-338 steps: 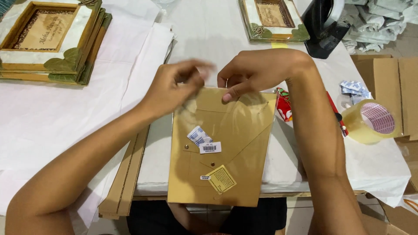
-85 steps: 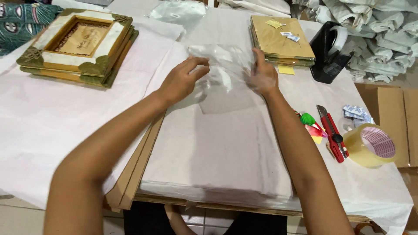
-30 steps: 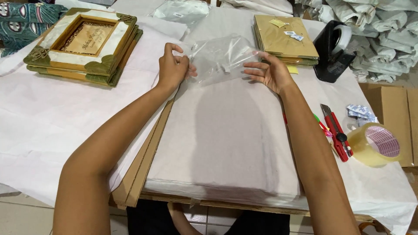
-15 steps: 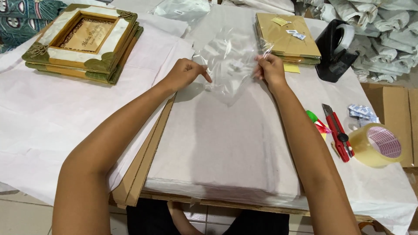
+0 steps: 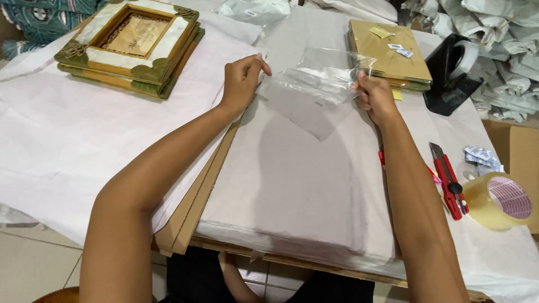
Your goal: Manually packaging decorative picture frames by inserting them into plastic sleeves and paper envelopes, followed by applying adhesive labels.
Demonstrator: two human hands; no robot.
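Note:
A clear plastic bag (image 5: 317, 84) is stretched between my two hands above a stack of pale paper sheets (image 5: 292, 185). My left hand (image 5: 242, 78) pinches the bag's left edge. Gripping the right edge is my right hand (image 5: 373, 98). Just beyond my right hand lies a brown paper-wrapped package (image 5: 387, 53) with small stickers on top.
A stack of gold and green picture frames (image 5: 132, 45) sits at the far left on white paper. A black tape dispenser (image 5: 452, 70), a red utility knife (image 5: 449, 179) and a roll of clear tape (image 5: 497, 199) lie to the right. Cardboard sheets (image 5: 193, 202) jut out under the paper stack.
Both hands have spread wider apart, pulling the plastic bag flatter. The wrapped package held much earlier now rests at the back right.

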